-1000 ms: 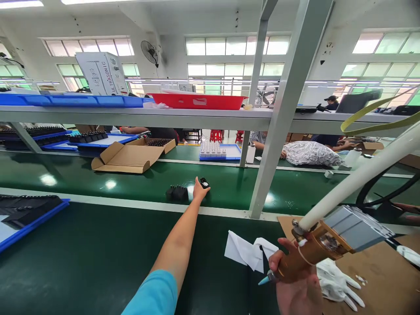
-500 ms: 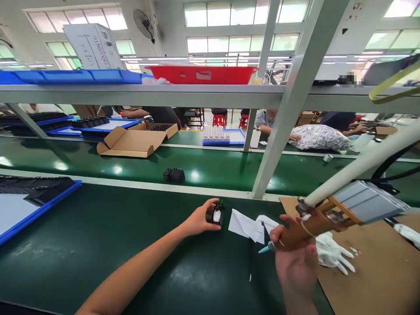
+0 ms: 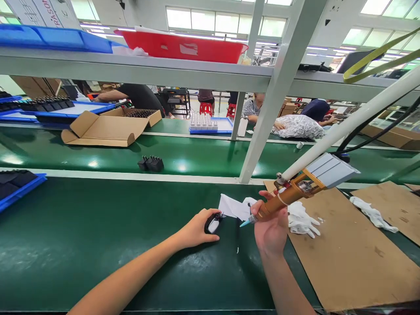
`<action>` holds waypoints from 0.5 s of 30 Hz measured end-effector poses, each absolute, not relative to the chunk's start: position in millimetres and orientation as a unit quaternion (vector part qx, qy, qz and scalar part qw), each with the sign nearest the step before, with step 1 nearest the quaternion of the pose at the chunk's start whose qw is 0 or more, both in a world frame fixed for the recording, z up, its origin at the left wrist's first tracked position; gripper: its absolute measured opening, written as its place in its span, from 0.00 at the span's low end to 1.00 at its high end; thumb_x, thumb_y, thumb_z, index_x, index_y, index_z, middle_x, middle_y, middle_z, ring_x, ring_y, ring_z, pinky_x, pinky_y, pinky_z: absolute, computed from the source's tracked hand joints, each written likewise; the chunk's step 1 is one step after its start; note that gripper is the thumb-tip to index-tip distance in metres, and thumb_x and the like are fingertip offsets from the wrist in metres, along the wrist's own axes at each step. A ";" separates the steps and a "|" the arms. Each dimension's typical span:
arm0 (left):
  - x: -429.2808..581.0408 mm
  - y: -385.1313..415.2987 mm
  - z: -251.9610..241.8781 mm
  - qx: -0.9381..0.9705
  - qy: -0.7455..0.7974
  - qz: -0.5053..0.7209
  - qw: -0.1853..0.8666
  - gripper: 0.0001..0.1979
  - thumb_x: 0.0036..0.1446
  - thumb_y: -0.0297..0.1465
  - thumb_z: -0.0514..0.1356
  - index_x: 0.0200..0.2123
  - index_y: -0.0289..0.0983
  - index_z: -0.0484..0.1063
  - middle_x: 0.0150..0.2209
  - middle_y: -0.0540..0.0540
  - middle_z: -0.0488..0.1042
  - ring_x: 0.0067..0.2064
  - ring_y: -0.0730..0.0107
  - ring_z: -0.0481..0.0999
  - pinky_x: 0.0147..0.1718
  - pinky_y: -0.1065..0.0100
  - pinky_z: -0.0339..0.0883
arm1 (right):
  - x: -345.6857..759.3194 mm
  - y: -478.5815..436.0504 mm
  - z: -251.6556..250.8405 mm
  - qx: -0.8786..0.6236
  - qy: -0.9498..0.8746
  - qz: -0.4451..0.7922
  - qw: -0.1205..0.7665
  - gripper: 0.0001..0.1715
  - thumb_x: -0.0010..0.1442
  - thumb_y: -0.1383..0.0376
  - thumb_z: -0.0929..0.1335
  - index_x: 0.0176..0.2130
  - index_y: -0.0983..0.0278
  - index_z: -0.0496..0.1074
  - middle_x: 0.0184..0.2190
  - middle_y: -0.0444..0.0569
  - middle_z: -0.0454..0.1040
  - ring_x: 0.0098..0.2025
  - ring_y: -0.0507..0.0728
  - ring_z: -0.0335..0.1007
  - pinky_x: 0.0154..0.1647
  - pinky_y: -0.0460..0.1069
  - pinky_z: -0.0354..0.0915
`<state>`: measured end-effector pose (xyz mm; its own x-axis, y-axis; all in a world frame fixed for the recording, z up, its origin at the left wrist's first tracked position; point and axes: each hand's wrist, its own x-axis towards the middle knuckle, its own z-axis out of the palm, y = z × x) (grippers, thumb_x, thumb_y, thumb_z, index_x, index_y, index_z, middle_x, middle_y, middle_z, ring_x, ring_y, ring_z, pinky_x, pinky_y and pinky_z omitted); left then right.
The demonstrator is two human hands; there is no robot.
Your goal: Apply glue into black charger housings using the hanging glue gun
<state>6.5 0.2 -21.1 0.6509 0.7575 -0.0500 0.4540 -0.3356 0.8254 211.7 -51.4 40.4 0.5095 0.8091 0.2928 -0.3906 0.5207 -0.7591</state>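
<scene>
The left hand (image 3: 197, 229) is pinching a small black case (image 3: 212, 225) over the green counter (image 3: 98, 218), near some white paper (image 3: 231, 206). The right hand (image 3: 271, 229) is gripping a copper-coloured dispenser (image 3: 278, 201), whose blue nozzle (image 3: 246, 222) is pointing toward the case.

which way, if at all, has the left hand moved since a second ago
Yes, toward the person: the left hand, holding a small black housing, was beyond the white rail and is now on its near side.
</scene>
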 end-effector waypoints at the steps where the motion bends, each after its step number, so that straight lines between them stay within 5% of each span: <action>1: 7.8 -4.6 -20.7 0.807 0.365 0.184 0.426 0.34 0.46 0.33 0.68 0.57 0.45 0.62 0.50 0.45 0.70 0.50 0.57 0.70 0.51 0.57 0.64 | 208.9 -50.7 42.0 -0.316 -0.328 0.376 0.807 0.22 0.56 0.46 0.64 0.46 0.54 0.66 0.42 0.45 0.70 0.24 0.50 0.64 0.26 0.48 0.58; 7: 12.2 -24.8 -23.2 0.805 0.355 0.231 0.416 0.28 0.47 0.23 0.62 0.53 0.44 0.65 0.59 0.44 0.60 0.51 0.62 0.70 0.50 0.62 0.66 | 191.0 -46.1 48.8 -0.292 -0.343 0.412 0.792 0.22 0.57 0.48 0.65 0.47 0.54 0.66 0.40 0.45 0.69 0.23 0.49 0.63 0.23 0.48 0.57; 12: 15.1 -28.2 -32.4 0.796 0.395 0.212 0.408 0.21 0.48 0.26 0.62 0.47 0.41 0.65 0.42 0.48 0.73 0.43 0.63 0.74 0.44 0.62 0.68 | 181.3 -44.2 52.0 -0.281 -0.355 0.413 0.791 0.22 0.58 0.48 0.64 0.48 0.56 0.66 0.41 0.45 0.68 0.22 0.48 0.63 0.24 0.47 0.57; 15: 16.0 -30.3 -36.5 0.811 0.405 0.220 0.359 0.16 0.51 0.31 0.62 0.44 0.41 0.65 0.41 0.48 0.75 0.42 0.61 0.75 0.42 0.62 0.68 | 178.3 -44.7 53.1 -0.273 -0.354 0.415 0.792 0.22 0.58 0.48 0.64 0.48 0.55 0.66 0.40 0.45 0.68 0.21 0.48 0.62 0.22 0.47 0.56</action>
